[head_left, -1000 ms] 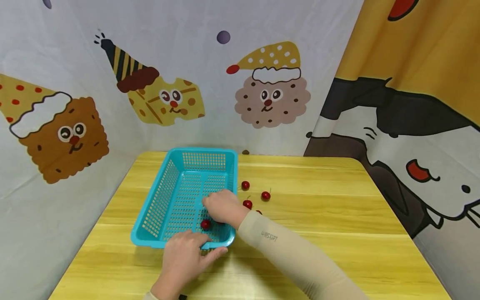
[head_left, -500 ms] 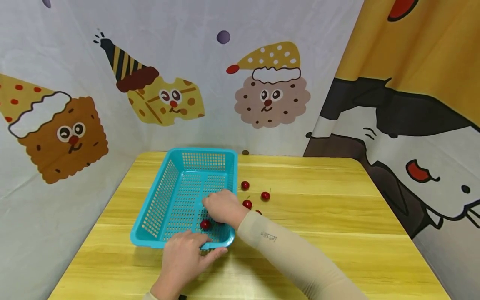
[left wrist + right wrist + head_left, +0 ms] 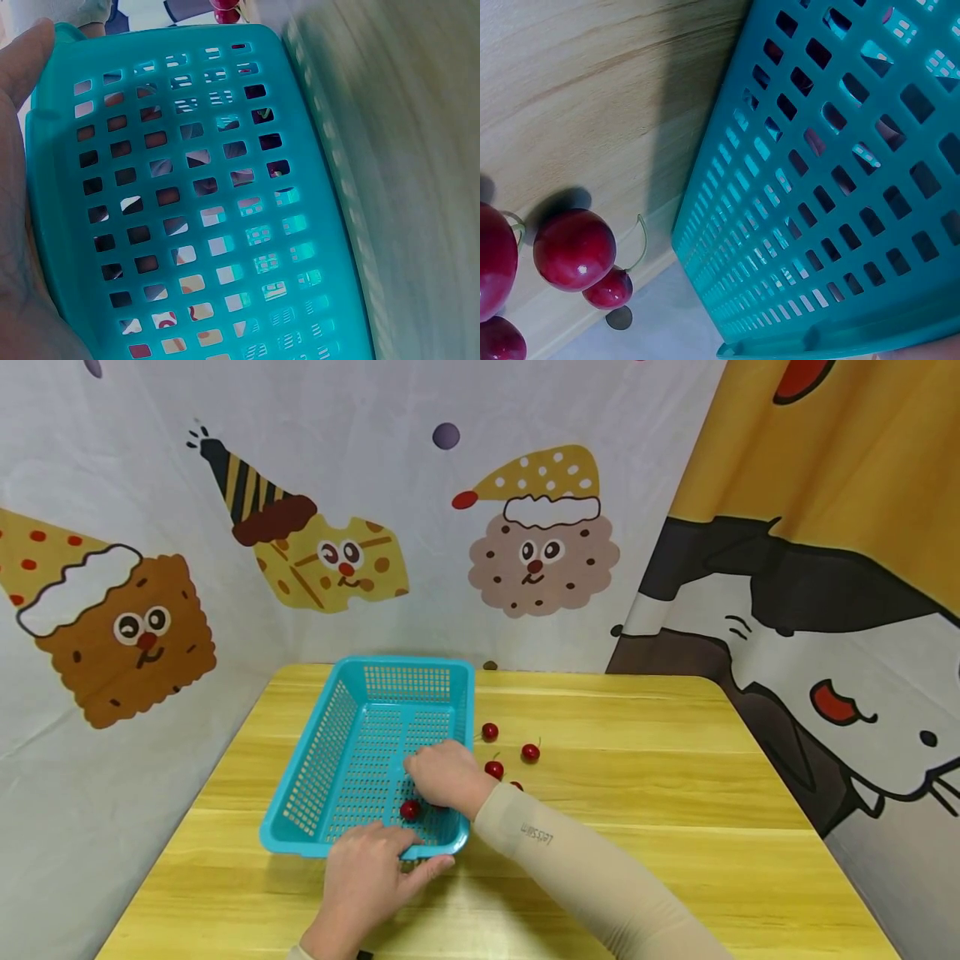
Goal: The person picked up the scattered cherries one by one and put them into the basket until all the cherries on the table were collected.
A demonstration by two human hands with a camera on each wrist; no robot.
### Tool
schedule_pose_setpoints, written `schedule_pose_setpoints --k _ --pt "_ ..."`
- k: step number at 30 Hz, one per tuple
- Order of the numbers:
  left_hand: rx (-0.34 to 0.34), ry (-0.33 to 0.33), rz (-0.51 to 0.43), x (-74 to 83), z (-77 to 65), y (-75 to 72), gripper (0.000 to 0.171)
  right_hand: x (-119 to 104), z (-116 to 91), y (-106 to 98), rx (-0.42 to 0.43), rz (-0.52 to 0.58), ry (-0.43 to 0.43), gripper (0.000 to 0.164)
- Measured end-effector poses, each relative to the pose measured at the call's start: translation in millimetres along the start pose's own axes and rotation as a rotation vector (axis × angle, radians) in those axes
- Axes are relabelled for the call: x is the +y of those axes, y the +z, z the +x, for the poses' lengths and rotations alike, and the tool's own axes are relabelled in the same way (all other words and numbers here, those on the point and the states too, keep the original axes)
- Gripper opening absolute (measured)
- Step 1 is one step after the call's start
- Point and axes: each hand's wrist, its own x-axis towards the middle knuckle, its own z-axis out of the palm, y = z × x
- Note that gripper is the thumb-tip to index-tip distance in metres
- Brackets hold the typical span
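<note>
A turquoise plastic basket (image 3: 300, 760) with slotted walls stands at the table's left side. My left hand (image 3: 367, 868) holds its near rim, with fingers over the edge and thumb stretched along the outside; the basket wall (image 3: 180, 131) fills much of the left wrist view. My right hand (image 3: 448, 775) reaches over the right rim into the basket, its fingertips mostly hidden. A dark red cherry (image 3: 410, 810) lies on the basket floor between the hands. Just under the right hand, part of another red cherry shows. Whether the right hand holds anything is hidden.
Several stemmed cherries lie on the wooden table (image 3: 615, 735) right of the basket, among them a far cherry (image 3: 490, 732) and a rightmost cherry (image 3: 530, 752). One is partly covered by the right sleeve (image 3: 570, 852). A cartoon-printed cloth (image 3: 420, 527) hangs behind the table.
</note>
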Motion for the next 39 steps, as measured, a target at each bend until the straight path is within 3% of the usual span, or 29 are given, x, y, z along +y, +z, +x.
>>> schedule_pose_setpoints --k 13,32,35,39 --pt "0.013 0.004 -0.003 -0.2 -0.6 0.5 0.054 -0.7 2.5 2.6 -0.021 -0.004 0.006 0.026" --pt "0.006 -0.004 0.005 -0.5 -0.9 0.6 0.054 -1.9 -0.7 -0.3 0.021 0.004 0.015 0.019" --pt "0.0 -0.007 0.007 -0.6 -0.9 0.6 0.054 -0.6 -2.7 -3.1 0.069 0.06 0.008 0.023" --pt "-0.002 -0.006 0.01 -0.9 -1.2 1.5 0.054 6.7 -6.9 -5.0 0.27 0.181 -0.034 0.026"
